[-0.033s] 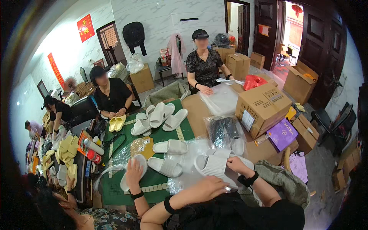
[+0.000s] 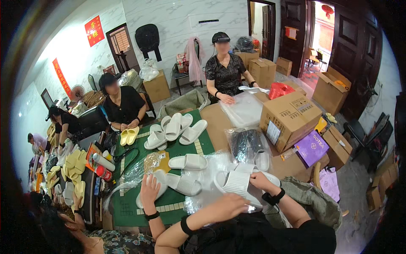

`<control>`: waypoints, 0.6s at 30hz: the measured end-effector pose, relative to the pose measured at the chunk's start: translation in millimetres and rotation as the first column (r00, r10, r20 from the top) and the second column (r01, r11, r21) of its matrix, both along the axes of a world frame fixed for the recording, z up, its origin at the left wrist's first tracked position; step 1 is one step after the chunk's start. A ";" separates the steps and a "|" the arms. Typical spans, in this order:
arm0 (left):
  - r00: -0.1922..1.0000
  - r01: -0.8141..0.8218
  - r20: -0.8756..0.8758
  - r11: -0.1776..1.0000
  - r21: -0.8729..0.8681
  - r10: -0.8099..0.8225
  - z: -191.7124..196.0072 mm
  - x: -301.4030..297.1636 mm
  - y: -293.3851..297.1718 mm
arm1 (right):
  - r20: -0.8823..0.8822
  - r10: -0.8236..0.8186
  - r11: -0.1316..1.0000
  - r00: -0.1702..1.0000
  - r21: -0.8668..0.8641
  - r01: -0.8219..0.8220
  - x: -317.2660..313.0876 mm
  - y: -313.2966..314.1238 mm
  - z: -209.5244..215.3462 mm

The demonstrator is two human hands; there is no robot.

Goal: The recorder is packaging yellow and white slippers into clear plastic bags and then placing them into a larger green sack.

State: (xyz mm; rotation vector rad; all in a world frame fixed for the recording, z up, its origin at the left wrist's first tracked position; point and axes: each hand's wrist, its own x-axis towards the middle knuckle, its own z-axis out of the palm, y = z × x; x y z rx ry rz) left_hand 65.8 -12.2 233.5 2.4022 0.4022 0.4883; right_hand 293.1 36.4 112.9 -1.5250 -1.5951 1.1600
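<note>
Reaches rightward with bare, black-banded left forearm [image 2: 206,218] | holds bare left hand [image 2: 232,205] palm down, fingers extended | angles black-banded right forearm [image 2: 294,211] up-left | curls fingers of bare right hand [image 2: 261,180]

Lettering on purple box [image 2: 311,149] & bag [image 2: 328,184]; dk print on brn ctn [image 2: 292,114]; chars on red banners [image 2: 94,31]

Open cardboard box [image 2: 330,94] near dark wooden door [image 2: 354,51], red lantern [image 2: 327,10] beyond, fan [image 2: 77,92], red wall banner [image 2: 61,77] at left
</note>
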 end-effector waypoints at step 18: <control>0.642 -0.378 -0.708 0.925 0.040 0.293 -300.2 -87.0 11.2 | 0.030 0.029 1.000 0.999 0.004 -0.029 -42.3 -1.2 -10.7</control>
